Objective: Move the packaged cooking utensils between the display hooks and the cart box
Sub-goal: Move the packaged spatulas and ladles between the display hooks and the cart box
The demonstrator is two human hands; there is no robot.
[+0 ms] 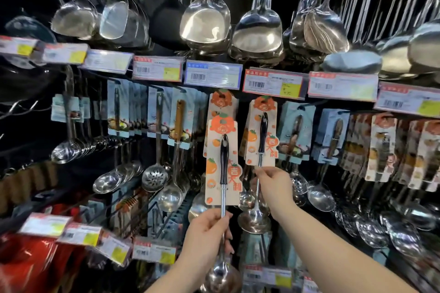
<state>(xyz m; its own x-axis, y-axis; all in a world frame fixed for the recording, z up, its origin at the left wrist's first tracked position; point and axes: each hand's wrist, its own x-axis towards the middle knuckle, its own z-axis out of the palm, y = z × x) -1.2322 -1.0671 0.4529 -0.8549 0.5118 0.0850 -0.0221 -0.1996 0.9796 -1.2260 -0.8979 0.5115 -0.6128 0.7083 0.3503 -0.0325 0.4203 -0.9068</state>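
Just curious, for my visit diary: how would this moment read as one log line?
left hand: grips carded ladle by shaft | right hand: pinches hanging ladle below card | cart box: not in view

One wide-angle camera, worn on the head, faces forward into a shop's utensil display wall (342,85) from close by. The left hand (209,233) and right hand (273,188) enter from the bottom edge; frame edges bow and blur.
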